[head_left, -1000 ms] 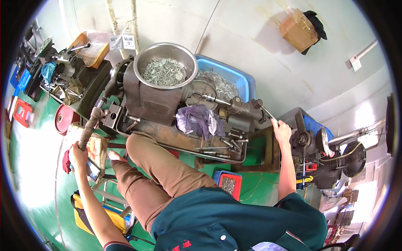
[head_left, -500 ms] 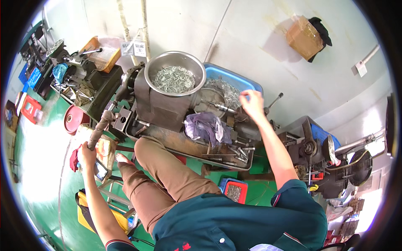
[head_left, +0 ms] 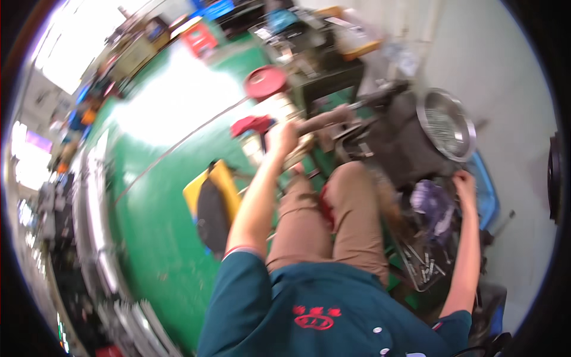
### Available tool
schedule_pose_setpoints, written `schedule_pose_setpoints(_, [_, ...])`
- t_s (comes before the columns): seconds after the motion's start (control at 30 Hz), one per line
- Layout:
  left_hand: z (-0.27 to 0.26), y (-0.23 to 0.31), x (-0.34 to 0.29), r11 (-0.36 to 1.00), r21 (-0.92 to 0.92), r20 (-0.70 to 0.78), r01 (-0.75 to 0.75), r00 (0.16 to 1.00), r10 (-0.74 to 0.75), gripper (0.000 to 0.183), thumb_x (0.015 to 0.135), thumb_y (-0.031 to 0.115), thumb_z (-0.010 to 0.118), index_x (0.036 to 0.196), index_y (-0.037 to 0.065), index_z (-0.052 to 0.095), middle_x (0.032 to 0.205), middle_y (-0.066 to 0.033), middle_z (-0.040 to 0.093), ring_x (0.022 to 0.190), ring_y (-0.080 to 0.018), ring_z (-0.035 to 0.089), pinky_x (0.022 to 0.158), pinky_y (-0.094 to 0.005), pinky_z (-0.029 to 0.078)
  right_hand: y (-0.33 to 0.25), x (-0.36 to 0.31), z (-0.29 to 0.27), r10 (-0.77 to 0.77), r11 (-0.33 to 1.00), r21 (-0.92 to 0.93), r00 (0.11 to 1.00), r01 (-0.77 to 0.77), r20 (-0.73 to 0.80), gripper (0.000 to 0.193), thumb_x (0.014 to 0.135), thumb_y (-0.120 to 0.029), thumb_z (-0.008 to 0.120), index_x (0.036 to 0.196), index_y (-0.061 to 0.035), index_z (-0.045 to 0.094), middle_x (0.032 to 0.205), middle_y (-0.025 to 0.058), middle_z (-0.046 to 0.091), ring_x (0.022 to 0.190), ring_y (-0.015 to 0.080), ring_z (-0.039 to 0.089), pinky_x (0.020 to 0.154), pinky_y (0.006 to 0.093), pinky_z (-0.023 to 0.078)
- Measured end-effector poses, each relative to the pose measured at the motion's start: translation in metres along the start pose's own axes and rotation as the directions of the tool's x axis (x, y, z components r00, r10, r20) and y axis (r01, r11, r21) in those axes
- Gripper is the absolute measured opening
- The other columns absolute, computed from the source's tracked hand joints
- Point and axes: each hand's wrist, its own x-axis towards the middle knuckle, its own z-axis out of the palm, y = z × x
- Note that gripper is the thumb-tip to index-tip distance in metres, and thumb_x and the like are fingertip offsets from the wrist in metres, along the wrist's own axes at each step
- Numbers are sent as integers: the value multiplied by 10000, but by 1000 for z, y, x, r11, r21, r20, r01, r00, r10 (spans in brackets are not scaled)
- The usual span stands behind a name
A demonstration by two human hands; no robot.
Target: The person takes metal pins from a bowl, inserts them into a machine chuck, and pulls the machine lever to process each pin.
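Observation:
My left hand (head_left: 281,138) is closed round the end of a cloth-wrapped lever handle (head_left: 326,119) on the machine's left side. My right hand (head_left: 466,185) is at the far side of the machine, just below the steel bowl, its fingers bent together in a pinch. Blur hides what, if anything, they hold. A purple-and-white rag (head_left: 433,205) lies on the machine beside my right wrist. The steel bowl (head_left: 468,132) of small silvery metal pieces sits on the dark machine body (head_left: 397,128).
A blue tub (head_left: 488,190) stands behind the machine, against the wall. Several metal tools (head_left: 427,268) lie in the machine's tray. At the left are a red round stool (head_left: 265,82), a yellow-and-black bag (head_left: 214,202) and the green floor (head_left: 157,238). Another machine bench (head_left: 333,74) stands farther off.
The view has swung left, showing more floor. My right hand has come down from above the tub to beside the machine near the bowl. My left hand still grips the lever handle.

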Motion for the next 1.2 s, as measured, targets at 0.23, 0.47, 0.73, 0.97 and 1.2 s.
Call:
schedule_pose_setpoints(0.23, [-11,4,-30,998,-58,-122,-9,992,1,373,588,342,653,825,65,575,671,-138,591,649,-284,593,569,-373,470,-20,4,24,-131,991,-16,987,133,90,177,624,-106,531,733,26,573,673,65,573,664,135,534,630,261,414])
schedule_pose_setpoints(0.47, [-13,43,-72,992,-96,-36,86,995,-90,291,618,204,593,889,97,582,699,-179,579,690,-325,569,621,-406,455,-18,-3,23,-99,994,40,994,98,35,176,598,-142,560,680,13,582,622,74,575,597,135,533,589,265,423])
schedule_pose_setpoints(0.73, [-16,56,-84,987,-106,-70,119,989,-127,248,628,256,611,773,63,555,689,-162,581,671,-340,563,588,-416,448,-26,2,2,-1,995,-96,994,11,111,228,581,-197,574,686,6,582,626,98,576,588,166,542,589,275,424])
schedule_pose_setpoints(0.97, [-14,62,-82,991,-93,-94,95,990,-104,237,642,229,579,809,62,577,697,-179,582,683,-350,562,607,-413,452,-57,13,-34,-501,764,-644,673,47,-545,219,676,-239,582,813,-68,578,797,74,565,834,252,485,710,374,376])
schedule_pose_setpoints(1.2, [-16,59,-85,985,-111,-65,132,988,-140,215,655,231,558,786,62,573,696,-190,574,685,-356,556,604,-422,446,-154,32,6,-375,764,-515,917,389,137,316,573,-349,660,745,-89,614,741,74,598,836,244,505,733,347,408])
